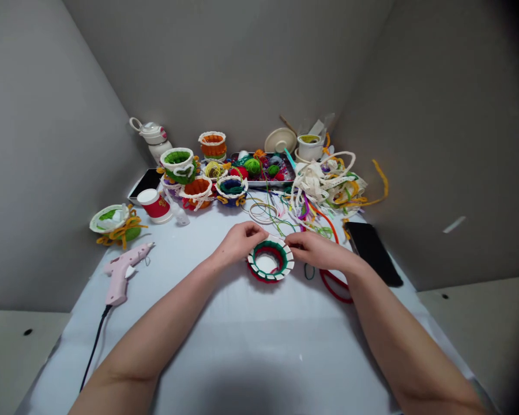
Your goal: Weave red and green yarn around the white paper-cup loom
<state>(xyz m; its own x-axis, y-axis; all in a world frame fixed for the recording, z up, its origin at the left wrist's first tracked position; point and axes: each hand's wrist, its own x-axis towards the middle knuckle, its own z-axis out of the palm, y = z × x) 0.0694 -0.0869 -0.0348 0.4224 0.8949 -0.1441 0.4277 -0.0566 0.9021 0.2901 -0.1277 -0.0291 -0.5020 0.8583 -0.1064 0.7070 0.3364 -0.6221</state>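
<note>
A paper cup (289, 266) with its white rim cut into tabs stands in front of me, with green and red yarn woven around its wall. My left hand (243, 240) is closed in a pinch on the cup's far left rim. At the far right rim, my right hand (312, 249) has its fingertips pressed together; what they hold is too small to make out. A thin dark green yarn loop (309, 271) lies just below the right hand. Thick red yarn (335, 297) curves across the table under my right wrist.
A pink glue gun (121, 272) lies at left, its cord running forward. Several yarn-woven cups, including a green one (179, 165), stand behind. A tray (268, 184) holds yarn balls. Tangled white yarn (315, 183) and a black phone (373, 252) are at right; a red-and-white cup (154, 206) stands left.
</note>
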